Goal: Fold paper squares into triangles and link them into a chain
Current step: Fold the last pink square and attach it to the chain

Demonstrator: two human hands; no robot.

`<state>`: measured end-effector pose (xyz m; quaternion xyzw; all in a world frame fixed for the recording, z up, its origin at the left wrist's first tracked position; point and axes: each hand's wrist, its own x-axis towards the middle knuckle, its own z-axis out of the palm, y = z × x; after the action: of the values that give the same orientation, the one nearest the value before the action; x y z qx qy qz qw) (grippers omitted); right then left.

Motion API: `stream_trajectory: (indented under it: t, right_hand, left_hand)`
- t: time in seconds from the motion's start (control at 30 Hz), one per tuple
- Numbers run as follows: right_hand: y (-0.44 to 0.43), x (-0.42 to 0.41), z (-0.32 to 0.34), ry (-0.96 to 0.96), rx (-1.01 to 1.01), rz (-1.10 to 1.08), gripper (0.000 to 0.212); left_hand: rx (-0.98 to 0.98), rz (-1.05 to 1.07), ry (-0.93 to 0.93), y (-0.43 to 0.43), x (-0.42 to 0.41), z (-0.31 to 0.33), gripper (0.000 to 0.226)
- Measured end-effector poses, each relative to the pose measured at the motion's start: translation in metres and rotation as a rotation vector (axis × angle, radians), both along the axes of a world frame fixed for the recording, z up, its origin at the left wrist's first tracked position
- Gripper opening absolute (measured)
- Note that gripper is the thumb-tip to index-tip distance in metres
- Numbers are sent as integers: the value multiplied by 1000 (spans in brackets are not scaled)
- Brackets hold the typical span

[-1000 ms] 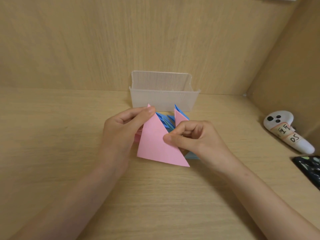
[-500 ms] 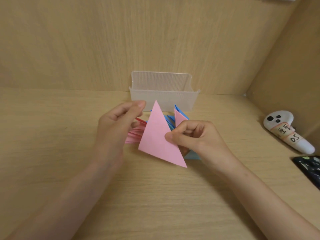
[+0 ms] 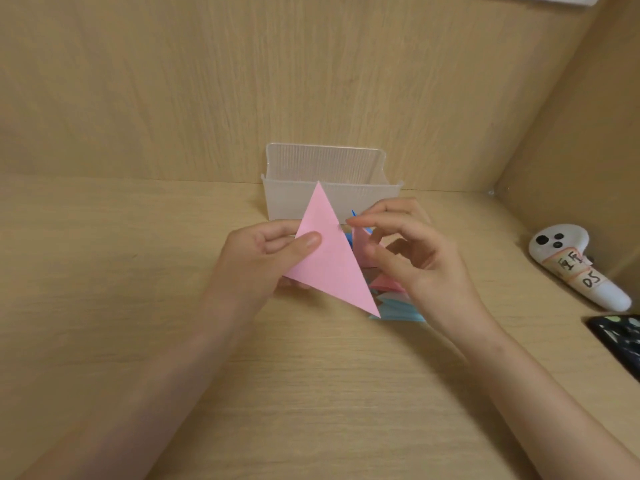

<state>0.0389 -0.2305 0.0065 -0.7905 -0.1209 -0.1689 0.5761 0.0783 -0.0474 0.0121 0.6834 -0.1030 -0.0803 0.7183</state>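
My left hand holds a folded pink paper triangle upright above the desk, thumb pressed on its front face and fingers behind it. My right hand hovers just right of it with loosely curved fingers; the index fingertip touches the triangle's right edge and the thumb stays apart. Behind and below the right hand lies the linked chain of pink and blue triangles, partly hidden by the hand and by the held triangle. One small pink point of it stands up.
A clear ribbed plastic box stands against the back wall behind the hands. A white controller with a handwritten label lies at the right, and a black phone sits at the right edge. Wooden walls close the back and right.
The pink triangle rose and tilted, and my left hand now grips it by its left side. My right hand let go of its pinch on the triangle and spread its fingers.
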Motion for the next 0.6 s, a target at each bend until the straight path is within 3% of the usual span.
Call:
stream_trajectory:
  t: [0.13, 0.37, 0.5, 0.6]
  right_hand:
    - [-4, 2, -1, -33, -109, 52, 21]
    - [-9, 3, -1, -18, -88, 167, 15]
    - [-6, 4, -1, 7, 29, 130, 5]
    - [-2, 5, -3, 71, 121, 90, 5]
  left_hand:
    - [-4, -52, 32, -2, -1, 0, 13]
    - [21, -103, 56, -2, 0, -3, 15]
    - [-4, -176, 34, -2, -3, 1, 27]
    - [-26, -218, 23, -4, -5, 3, 13]
